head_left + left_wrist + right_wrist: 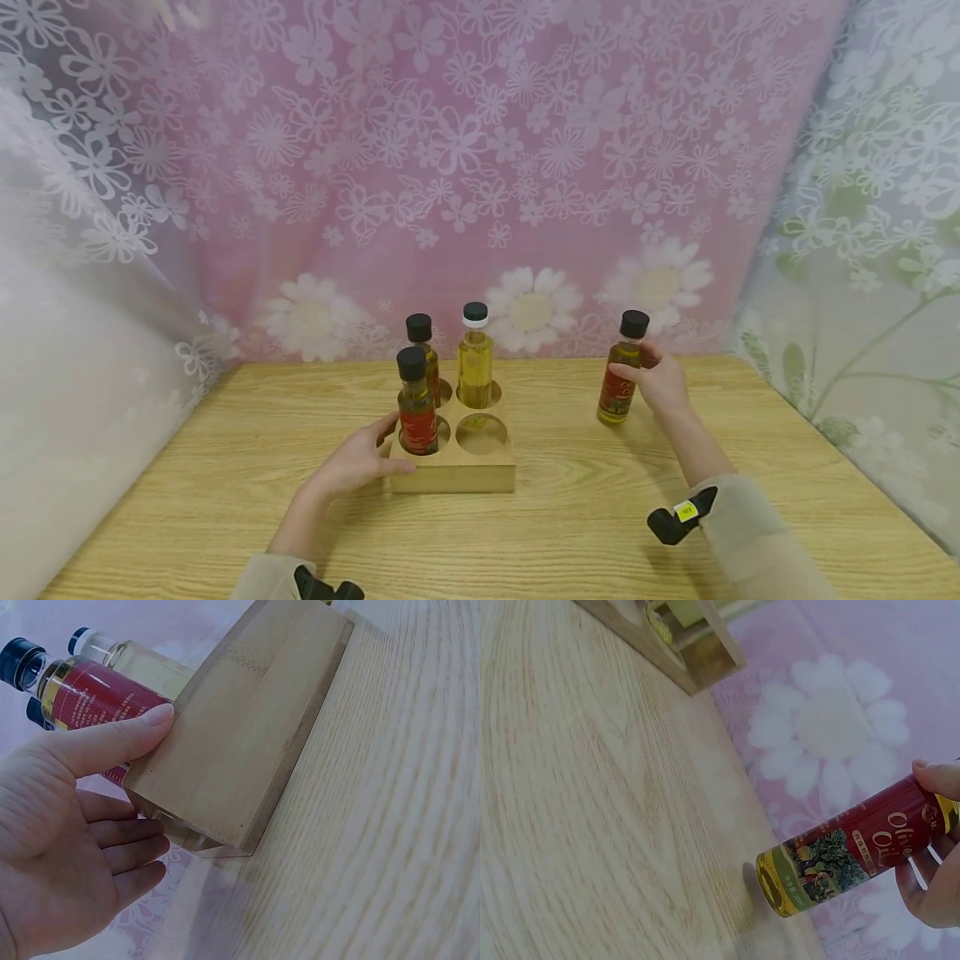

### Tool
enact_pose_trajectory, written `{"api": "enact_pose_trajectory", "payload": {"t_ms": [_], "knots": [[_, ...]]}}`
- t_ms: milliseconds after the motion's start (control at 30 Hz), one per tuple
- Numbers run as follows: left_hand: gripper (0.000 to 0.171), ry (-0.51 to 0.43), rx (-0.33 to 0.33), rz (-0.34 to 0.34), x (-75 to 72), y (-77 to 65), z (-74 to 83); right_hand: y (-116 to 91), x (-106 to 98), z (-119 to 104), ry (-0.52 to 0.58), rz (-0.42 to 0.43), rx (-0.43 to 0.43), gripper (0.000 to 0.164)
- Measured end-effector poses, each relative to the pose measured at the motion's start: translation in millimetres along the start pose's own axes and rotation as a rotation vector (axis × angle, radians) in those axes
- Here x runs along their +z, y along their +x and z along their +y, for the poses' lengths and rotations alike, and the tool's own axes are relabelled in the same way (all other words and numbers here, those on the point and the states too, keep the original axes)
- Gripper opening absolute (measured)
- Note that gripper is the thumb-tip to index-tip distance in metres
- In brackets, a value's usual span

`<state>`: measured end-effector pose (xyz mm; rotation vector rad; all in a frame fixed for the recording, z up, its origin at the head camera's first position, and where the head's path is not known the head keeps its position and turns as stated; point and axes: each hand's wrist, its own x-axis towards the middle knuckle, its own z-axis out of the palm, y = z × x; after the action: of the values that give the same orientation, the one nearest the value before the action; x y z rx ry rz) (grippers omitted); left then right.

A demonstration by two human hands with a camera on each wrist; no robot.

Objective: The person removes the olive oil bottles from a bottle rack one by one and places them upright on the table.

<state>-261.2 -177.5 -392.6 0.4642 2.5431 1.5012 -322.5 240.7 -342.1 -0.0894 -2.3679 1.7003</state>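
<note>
Right hand (663,385) pinches a black-capped, red-labelled glass bottle (617,388) right of the pale, four-hole wooden rack (465,479); left hand (356,458), spread, touches the rack's near-left corner; a loosened pinch could drop the bottle

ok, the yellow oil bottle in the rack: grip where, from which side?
Probably the yellow oil bottle's exposed upper body, from the right: it stands upright, base sunk in the rack, and another bottle is close on its left.

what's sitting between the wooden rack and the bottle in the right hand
Only bare tabletop lies between the wooden rack and the bottle in the right hand; the head view shows it.
</note>
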Motion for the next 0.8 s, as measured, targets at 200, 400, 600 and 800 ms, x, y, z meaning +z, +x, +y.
{"api": "enact_pose_trajectory", "payload": {"t_ms": [200,400,600,800], "knots": [[0.095,0.011,-0.004,-0.001,1.1,0.0,2.4,6.3,-5.8,8.8,0.011,0.026,-0.009,0.067],[0.094,0.009,-0.002,0.005,1.8,-0.5,4.4,9.1,-8.6,12.3,0.018,0.038,0.006,0.071],[0.093,0.001,-0.005,0.003,1.5,-0.3,3.4,11.5,-9.7,15.1,0.011,0.029,-0.006,0.073],[0.094,0.004,-0.024,0.009,1.0,0.3,0.0,12.8,-10.1,20.0,-0.018,-0.017,-0.063,0.074]]}}
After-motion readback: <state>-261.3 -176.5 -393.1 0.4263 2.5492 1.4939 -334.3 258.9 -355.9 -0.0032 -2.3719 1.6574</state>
